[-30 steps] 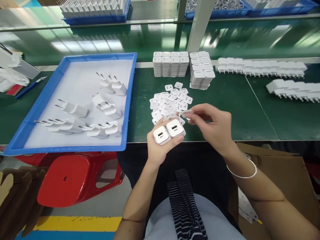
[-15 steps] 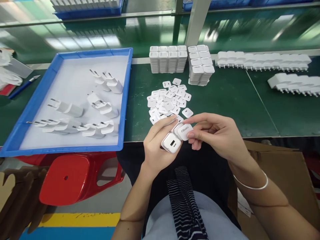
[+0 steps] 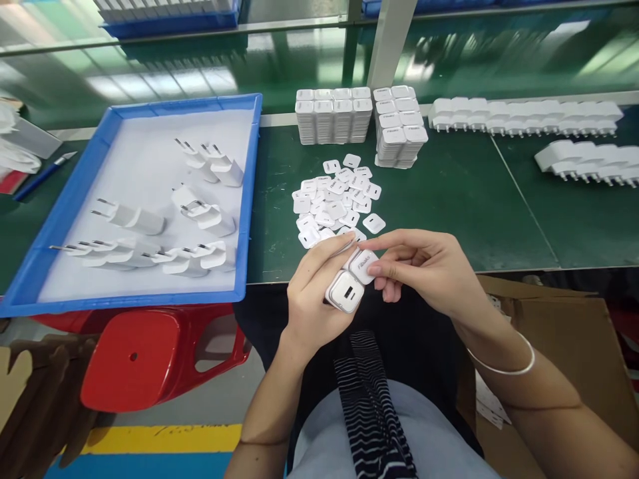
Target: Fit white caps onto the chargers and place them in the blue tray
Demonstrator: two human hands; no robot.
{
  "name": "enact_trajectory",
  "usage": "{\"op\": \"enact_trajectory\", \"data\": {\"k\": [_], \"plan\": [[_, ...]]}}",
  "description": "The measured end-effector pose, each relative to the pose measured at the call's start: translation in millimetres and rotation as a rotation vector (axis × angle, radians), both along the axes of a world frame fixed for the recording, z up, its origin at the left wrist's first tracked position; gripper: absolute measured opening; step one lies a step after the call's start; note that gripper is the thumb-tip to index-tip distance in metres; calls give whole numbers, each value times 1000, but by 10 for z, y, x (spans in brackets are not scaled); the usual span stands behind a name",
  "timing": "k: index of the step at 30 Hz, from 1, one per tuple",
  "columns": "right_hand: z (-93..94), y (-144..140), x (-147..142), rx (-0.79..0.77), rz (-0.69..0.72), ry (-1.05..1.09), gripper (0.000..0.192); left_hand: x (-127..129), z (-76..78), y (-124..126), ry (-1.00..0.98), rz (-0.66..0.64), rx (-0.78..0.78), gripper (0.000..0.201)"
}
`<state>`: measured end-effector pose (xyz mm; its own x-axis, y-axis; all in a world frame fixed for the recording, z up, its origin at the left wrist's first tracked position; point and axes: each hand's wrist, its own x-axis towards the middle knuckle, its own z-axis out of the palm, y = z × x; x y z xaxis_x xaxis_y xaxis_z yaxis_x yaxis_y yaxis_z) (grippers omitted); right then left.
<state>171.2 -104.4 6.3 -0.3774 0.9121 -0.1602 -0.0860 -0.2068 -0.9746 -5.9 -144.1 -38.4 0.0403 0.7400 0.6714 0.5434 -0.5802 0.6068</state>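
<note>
Where the green table [image 3: 449, 199] ends at the person's lap, both hands are busy over its near edge: the left hand [image 3: 312, 299] is curled around two white charger bodies [image 3: 345, 291], the nearer one showing its USB port face, with the forefinger laid across the top. The right hand [image 3: 429, 269] pinches a small white cover plate [image 3: 365, 265] between thumb and fingertips and holds it against the farther charger, so plate and charger are touching. Just beyond the hands lies a loose heap of the same cover plates [image 3: 334, 199], and behind it stand neat stacks of plates [image 3: 359, 120]. To the left sits a blue tray [image 3: 74, 199] with several pronged chargers [image 3: 150, 233] scattered in it. Far right, rows of white chargers [image 3: 524, 116] are lined up on the table. A red stool [image 3: 140, 359] stands below the tray.
</note>
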Motion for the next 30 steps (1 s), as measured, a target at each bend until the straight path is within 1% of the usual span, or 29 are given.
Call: {"op": "enact_trajectory", "data": {"k": [7, 19, 23, 25, 27, 30], "plan": [[41, -18, 26, -47, 50, -21, 32, 5, 13, -42, 23, 5, 16, 41], [73, 20, 48, -94, 110, -84, 41, 0, -9, -47, 54, -20, 45, 40], [52, 29, 36, -64, 112, -137, 44, 15, -3, -52, 38, -16, 36, 40], [7, 27, 28, 9, 83, -173, 44, 17, 10, -52, -22, -6, -4, 41], [-60, 36, 24, 96, 90, -157, 41, 6, 30, -52, -129, -20, -102, 43], [-156, 83, 27, 177, 137, -34, 36, -29, 68, -50, -288, -126, -287, 42]]}}
